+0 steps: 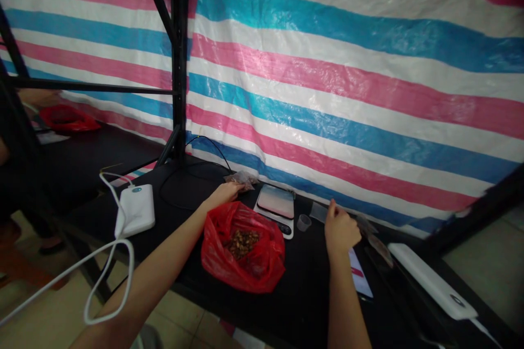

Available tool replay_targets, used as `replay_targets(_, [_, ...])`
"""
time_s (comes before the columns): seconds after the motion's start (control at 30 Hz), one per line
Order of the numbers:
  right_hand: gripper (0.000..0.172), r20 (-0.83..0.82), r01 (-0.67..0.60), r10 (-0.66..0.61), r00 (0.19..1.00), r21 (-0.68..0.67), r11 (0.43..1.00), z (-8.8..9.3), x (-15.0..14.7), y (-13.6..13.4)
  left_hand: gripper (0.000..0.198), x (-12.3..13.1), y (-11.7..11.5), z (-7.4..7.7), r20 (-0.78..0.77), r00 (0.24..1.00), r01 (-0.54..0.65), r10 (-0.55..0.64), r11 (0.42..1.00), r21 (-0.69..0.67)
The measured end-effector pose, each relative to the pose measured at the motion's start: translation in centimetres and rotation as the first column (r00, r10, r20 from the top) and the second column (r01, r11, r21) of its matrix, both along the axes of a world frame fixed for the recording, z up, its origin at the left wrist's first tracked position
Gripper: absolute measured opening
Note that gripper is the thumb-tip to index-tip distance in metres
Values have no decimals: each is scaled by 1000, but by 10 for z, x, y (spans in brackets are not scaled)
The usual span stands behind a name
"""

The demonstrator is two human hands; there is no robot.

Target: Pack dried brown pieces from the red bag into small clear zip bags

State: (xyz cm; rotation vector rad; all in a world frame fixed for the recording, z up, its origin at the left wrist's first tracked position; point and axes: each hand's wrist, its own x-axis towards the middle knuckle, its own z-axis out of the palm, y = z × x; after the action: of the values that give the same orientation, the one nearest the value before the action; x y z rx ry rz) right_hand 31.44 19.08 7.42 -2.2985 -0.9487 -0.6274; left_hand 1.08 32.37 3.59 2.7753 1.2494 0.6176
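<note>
My left hand [228, 192] reaches past a red plastic bag [264, 267] to a small clear bag of brown pieces [244, 177], with its fingers closed at the near edge. The red bag stands open and holds small brown dried pieces [242, 242]. Behind it lies a white digital scale [289, 230] with a flat, shiny rectangular tray [276, 200] on top. A small clear plastic cup [303, 222] sits beside the scale. My right hand [343, 230] is closed, next to a flat clear plastic bag [318, 211]; what it pinches, if anything, is hidden.
A lit phone [360, 278] lies under my right forearm. A white bar-shaped device [432, 281] with a cable is at the right. On the left are a white power bank [137, 210] and a looping white cable [131, 262]. A black post [179, 60] and striped sheet [347, 103] stand behind.
</note>
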Motion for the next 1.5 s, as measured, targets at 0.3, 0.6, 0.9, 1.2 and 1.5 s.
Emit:
replay_targets(0.3, [37,-139,-740,778,613,243,627,2,-69,6,19,10,-21,37,770,626,-3,119,989,-149])
replay_targets(0.6, [43,-479,-636,878,-21,684,358,3,-99,4,36,37,-79,67,891,448,615,-75,749,-246])
replay_targets(0.9, [33,-497,-600,867,-37,705,379,10,-100,3,27,21,-75,73,682,701,564,-209,748,-350])
replay_targets(1.2, [63,-282,-564,885,370,689,455,-1,-113,-3,16,23,-91,81,612,737,402,-287,914,-55])
replay_targets(1.5, [22,-466,-616,883,52,681,396,10,-124,-17,21,24,-99,80,383,862,335,-331,940,60])
